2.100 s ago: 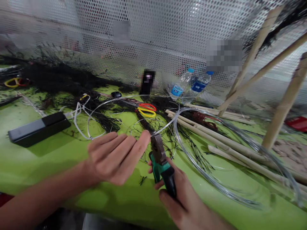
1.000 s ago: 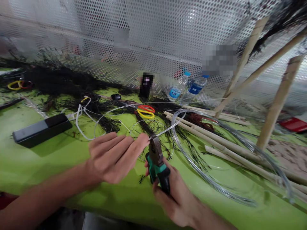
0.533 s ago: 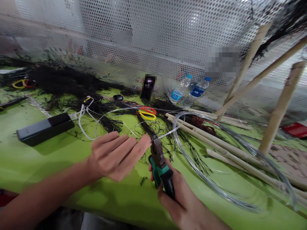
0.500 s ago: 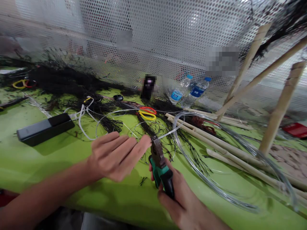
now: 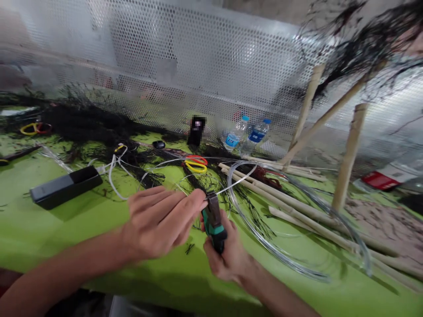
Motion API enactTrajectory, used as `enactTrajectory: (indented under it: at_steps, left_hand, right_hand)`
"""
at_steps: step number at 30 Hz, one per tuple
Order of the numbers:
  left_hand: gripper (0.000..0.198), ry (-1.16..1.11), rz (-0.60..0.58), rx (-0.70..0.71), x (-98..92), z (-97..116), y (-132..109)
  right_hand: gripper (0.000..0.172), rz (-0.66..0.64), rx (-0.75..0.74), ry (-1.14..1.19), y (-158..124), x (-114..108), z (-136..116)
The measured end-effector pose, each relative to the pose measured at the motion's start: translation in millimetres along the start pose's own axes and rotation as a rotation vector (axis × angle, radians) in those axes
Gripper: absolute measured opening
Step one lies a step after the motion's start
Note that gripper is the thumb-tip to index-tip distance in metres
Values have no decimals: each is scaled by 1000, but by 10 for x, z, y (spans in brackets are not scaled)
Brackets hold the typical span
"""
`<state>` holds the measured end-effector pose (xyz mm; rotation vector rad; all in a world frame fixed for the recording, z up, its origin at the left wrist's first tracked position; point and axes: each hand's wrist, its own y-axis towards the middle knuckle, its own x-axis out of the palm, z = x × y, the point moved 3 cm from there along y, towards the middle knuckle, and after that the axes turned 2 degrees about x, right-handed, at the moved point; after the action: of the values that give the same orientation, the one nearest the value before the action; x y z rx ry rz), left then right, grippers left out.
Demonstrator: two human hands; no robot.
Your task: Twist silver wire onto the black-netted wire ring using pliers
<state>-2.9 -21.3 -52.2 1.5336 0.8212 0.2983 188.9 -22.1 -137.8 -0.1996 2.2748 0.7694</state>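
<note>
My right hand (image 5: pixel 228 253) is wrapped round a pair of pliers (image 5: pixel 214 220) with dark metal jaws and green-and-black handles. A thin silvery wire (image 5: pixel 236 182) runs from the jaws up to a loose wire coil (image 5: pixel 233 193) on the right. My left hand (image 5: pixel 161 220) is closed, its thumb and forefinger pinched right beside the jaws at the wire. Its fingertips hide the short end of the wire, so the exact grip there is partly covered. Dark netting-like strands (image 5: pixel 254 215) lie on the table behind the pliers.
On the green table (image 5: pixel 132 277) lie a black power bank (image 5: pixel 66 187) with white cables, red-and-yellow scissors (image 5: pixel 196 164) and bamboo sticks (image 5: pixel 297 211). Two water bottles (image 5: pixel 256 135) stand against a perforated metal screen (image 5: pixel 205 66). Upright bamboo poles (image 5: pixel 350 154) rise at the right.
The view has shifted, so the table's things sit farther left and slightly lower. The pliers have turned a little in my right hand's grip. My left hand stays pinched beside the jaws.
</note>
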Motion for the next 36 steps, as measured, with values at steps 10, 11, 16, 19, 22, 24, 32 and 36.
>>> enactTrajectory:
  at_steps: [10,11,16,19,22,24,32,36]
  left_hand:
    - [9,-97,9,-9,35,134,307]
    - [9,-98,8,2,44,141,309]
    - [9,-89,20,56,68,160,325]
    - [9,-81,19,79,63,149,335]
    - [9,-54,26,105,53,126,327]
    - [9,-25,43,135,44,115,310]
    - [11,31,17,186,35,116,265]
    - [12,-8,-1,140,45,116,265]
  right_hand:
    - [64,148,-156,-47,182,-239,73]
    - [65,153,-163,-49,164,-233,89]
    - [67,178,-163,-69,72,-180,205]
    - [68,182,-152,-73,50,-170,243]
    - [65,173,-151,-62,53,-179,225]
    - [62,158,-158,-46,58,-183,196]
    - [58,153,-124,-70,11,-145,184]
    - [63,145,-117,-98,40,-97,198]
